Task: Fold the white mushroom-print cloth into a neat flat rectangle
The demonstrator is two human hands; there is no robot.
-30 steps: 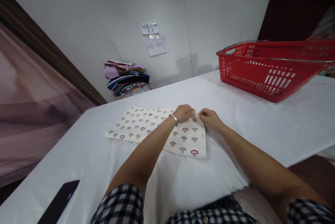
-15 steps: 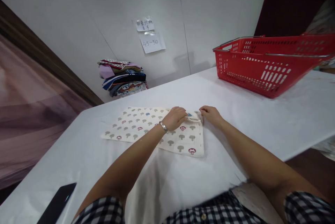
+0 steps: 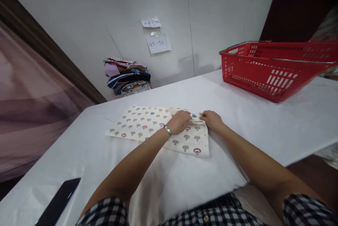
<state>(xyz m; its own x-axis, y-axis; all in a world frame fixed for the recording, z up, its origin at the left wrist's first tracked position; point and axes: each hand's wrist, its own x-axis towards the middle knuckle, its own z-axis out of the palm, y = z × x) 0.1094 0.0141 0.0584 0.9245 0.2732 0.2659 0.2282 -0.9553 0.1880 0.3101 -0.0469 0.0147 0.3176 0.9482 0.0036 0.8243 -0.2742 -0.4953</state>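
A cream cloth [image 3: 142, 122] printed with grey, red and blue mushrooms lies on the white-covered table, folded over on its right half. My left hand [image 3: 180, 121], with a bracelet at the wrist, is closed on the cloth's upper layer near the top edge. At the cloth's upper right corner, my right hand [image 3: 212, 119] pinches the edge between thumb and fingers. Between the two hands the fabric is slightly raised and creased. The left fingertips are partly hidden by the hand itself.
A red plastic basket [image 3: 264, 73] with metal handles stands at the back right of the table [image 3: 264, 124]. A stack of folded fabrics [image 3: 128, 77] sits beyond the far edge, by the wall. A dark flat object [image 3: 58, 201] lies at the near left.
My right hand has shifted slightly down and left along the cloth's corner, closer to my left hand. The whole view has also moved a little.
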